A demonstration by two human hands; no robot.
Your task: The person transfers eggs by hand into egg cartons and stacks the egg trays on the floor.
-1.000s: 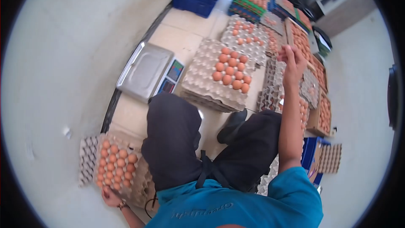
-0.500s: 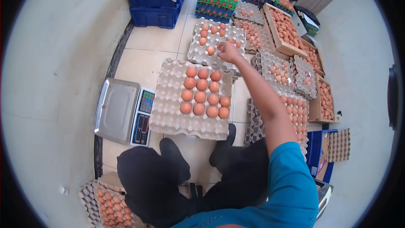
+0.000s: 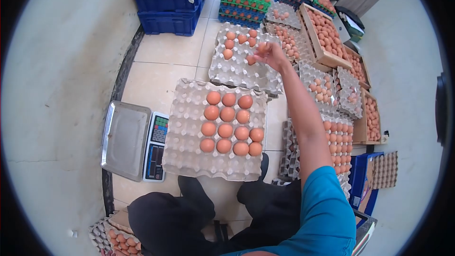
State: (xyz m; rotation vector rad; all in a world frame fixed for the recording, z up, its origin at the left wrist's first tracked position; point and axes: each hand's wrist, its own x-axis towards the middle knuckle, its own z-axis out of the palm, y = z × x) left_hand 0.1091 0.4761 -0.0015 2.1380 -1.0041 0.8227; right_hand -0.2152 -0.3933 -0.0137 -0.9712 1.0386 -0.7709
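My right hand (image 3: 271,57) reaches over a grey egg tray (image 3: 222,73) on top of a stack. Its fingers are closed at a brown egg (image 3: 250,59), which they seem to hold just above the tray. Another egg (image 3: 261,47) shows partly behind the fingers. Several eggs stand in the left and back cups of that tray. Nearer to me, in front of my knees, lies a second grey tray (image 3: 182,123) with brown eggs (image 3: 225,130) in rows across its middle and right; its left columns hold none. I do not see my left hand.
A digital scale (image 3: 124,142) with a metal pan is at the left. Blue crates (image 3: 166,22) stand at the back left, beside stacked green and blue egg trays (image 3: 244,7). Wooden boxes of eggs (image 3: 327,38) and more grey trays (image 3: 303,73) line the right.
My right hand has moved to the right over the far tray. The front egg there has left its earlier place and is now at my fingers. The whole view has tilted slightly upward.
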